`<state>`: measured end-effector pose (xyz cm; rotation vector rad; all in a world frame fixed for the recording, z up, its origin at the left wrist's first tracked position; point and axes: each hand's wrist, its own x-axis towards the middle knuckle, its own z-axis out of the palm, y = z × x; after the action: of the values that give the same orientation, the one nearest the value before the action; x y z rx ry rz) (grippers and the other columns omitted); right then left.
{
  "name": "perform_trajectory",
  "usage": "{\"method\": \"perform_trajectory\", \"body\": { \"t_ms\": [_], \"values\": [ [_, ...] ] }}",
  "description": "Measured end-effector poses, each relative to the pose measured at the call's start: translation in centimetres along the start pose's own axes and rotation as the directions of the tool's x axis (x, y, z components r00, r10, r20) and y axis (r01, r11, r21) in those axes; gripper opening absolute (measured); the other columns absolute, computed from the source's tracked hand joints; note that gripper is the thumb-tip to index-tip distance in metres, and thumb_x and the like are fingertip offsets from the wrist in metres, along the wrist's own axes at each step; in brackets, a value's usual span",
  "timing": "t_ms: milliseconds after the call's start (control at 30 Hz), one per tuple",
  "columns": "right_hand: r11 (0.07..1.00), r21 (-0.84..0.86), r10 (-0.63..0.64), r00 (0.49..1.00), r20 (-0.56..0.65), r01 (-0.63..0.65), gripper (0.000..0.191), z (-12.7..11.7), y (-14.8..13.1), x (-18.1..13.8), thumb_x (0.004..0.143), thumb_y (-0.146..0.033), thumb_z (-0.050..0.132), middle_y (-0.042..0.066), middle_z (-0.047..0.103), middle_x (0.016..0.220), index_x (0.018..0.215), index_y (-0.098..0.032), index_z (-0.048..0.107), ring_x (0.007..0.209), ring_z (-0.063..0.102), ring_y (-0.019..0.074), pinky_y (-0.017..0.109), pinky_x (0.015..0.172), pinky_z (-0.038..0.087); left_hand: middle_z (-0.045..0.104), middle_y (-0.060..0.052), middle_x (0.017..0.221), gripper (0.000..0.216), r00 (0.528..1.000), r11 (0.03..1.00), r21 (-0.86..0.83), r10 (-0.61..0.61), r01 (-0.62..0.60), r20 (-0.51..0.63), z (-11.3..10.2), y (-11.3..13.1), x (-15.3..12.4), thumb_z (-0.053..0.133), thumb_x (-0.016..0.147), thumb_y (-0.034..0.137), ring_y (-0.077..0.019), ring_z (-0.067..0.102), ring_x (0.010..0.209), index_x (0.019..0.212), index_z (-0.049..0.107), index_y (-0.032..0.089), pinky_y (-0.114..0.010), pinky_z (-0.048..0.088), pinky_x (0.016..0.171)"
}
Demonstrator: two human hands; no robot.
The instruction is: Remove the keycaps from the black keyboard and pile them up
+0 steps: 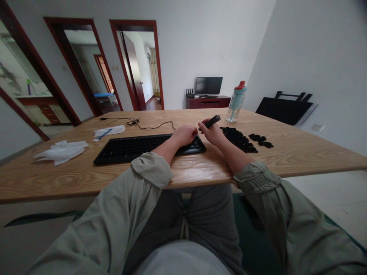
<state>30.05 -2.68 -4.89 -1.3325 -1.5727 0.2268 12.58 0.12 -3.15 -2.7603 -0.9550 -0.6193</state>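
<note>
A black keyboard (134,148) lies on the wooden table in front of me. My left hand (185,135) is over its right end, fingers curled closed; what they hold, if anything, is hidden. Just to the right, my right hand (210,133) grips a black-handled tool (212,121), its thick end pointing up and to the right. The tool's working end is too small to make out between my hands. Loose black keycaps (239,139) lie in a dense patch beside my right forearm, with a smaller cluster of keycaps (260,139) farther right.
A clear bottle (235,103) with a red and teal lid stands at the back right of the table (298,152). At left lie crumpled white tissue (62,150), another tissue (114,130) and a blue-and-white stick-shaped item (102,135). A coiled cable (133,121) runs behind the keyboard.
</note>
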Motion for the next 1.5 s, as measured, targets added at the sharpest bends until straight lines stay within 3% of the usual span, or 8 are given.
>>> {"method": "perform_trajectory", "body": {
  "t_ms": [300, 733, 1267, 1500],
  "values": [
    [0.991, 0.064, 0.114, 0.993, 0.004, -0.114, 0.039, 0.1, 1.0, 0.8, 0.093, -0.054, 0.053, 0.006, 0.068, 0.07, 0.078, -0.019, 0.061, 0.067, 0.065, 0.0188, 0.029, 0.066, 0.048, 0.076, -0.005, 0.111, 0.033, 0.999, 1.0, -0.014, -0.013, 0.014, 0.034, -0.7, 0.3, -0.1, 0.05, 0.092, 0.018, -0.021, 0.069, 0.107, 0.114, 0.074, 0.023, -0.031, 0.051, 0.098],
    [0.984, 0.156, 0.094, 0.995, -0.033, -0.088, 0.039, 0.4, 1.3, 1.0, 0.092, -0.057, 0.055, 0.004, 0.065, 0.069, 0.082, -0.019, 0.06, 0.066, 0.063, 0.0177, 0.028, 0.065, 0.048, 0.075, -0.005, 0.116, 0.032, 0.999, 1.0, 0.011, 0.006, -0.006, 0.032, -0.8, 0.1, 0.2, 0.049, 0.094, 0.02, -0.0206, 0.068, 0.111, 0.115, 0.073, 0.022, -0.031, 0.05, 0.101],
    [0.988, 0.118, 0.101, 0.995, -0.003, -0.1, 0.045, 0.3, 0.8, 0.9, 0.09, -0.063, 0.054, 0.006, 0.068, 0.077, 0.081, -0.019, 0.057, 0.066, 0.063, 0.017, 0.027, 0.063, 0.049, 0.075, -0.005, 0.116, 0.032, 0.996, 0.999, 0.028, 0.029, -0.031, 0.082, -1.2, 0.3, 0.2, 0.05, 0.093, 0.019, -0.0201, 0.067, 0.111, 0.115, 0.073, 0.023, -0.031, 0.048, 0.101],
    [0.993, 0.076, 0.09, 0.996, 0.016, -0.091, 0.031, 0.3, 0.8, 0.6, 0.093, -0.048, 0.053, 0.006, 0.067, 0.075, 0.084, -0.019, 0.058, 0.068, 0.064, 0.0175, 0.028, 0.065, 0.05, 0.076, -0.006, 0.109, 0.032, 0.997, 0.999, 0.033, 0.013, -0.016, 0.078, -0.8, 0.2, 0.2, 0.05, 0.092, 0.019, -0.0206, 0.068, 0.106, 0.112, 0.075, 0.024, -0.03, 0.051, 0.095]
  ]
}}
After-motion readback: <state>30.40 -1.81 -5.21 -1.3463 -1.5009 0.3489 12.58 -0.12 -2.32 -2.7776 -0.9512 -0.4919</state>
